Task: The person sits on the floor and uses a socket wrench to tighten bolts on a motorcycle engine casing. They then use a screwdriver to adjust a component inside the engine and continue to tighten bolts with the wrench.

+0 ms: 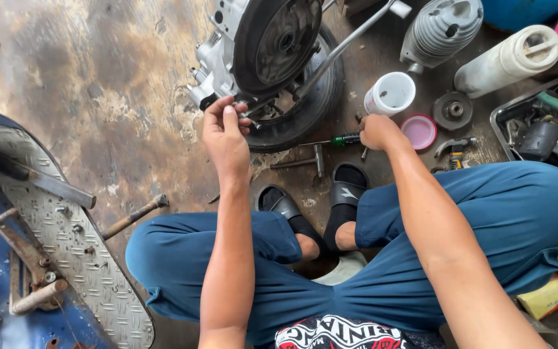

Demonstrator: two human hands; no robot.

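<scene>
Honestly my left hand is pinching some tiny part at the engine edge while my right hand is closed over the screwdriver on the floor, so a greasy slip could drop it under the wheel

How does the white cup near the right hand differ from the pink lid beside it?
The white cup is tall and cylindrical, lying tilted with its open mouth toward the camera; the pink lid is a shallow disc lying flat on the floor. The cup is white outside; the lid is pink with a paler middle. The right hand rests closer to the lid. Both are round and sit on the stained floor.
</scene>
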